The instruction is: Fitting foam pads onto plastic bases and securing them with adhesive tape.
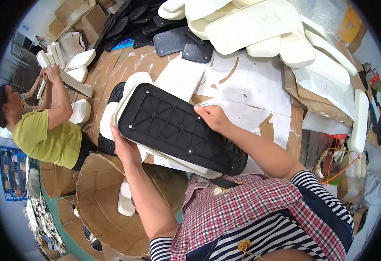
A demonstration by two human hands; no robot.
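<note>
A worktop (105,65) covered with brown cardboard and white paper sheets spans the room. At its left side, 1 co-worker (47,137) in a yellow-green shirt handles long white pieces. A big round cardboard bin (88,187) stands on the near left, below the worktop's edge. A heap of white pads (253,28) fills the far right, next to a pile of black plates (131,19). In front of the wearer's body, raised and slanting, is 1 black plate (173,124) with a ribbed face, lying over a white pad (184,165) whose rim shows along 2 sides. The left grip (128,150) grasps the white pad at its left end. The right grip (216,118) clasps the black plate's far long edge. Small silver screws (130,126) dot the ribbed face.
</note>
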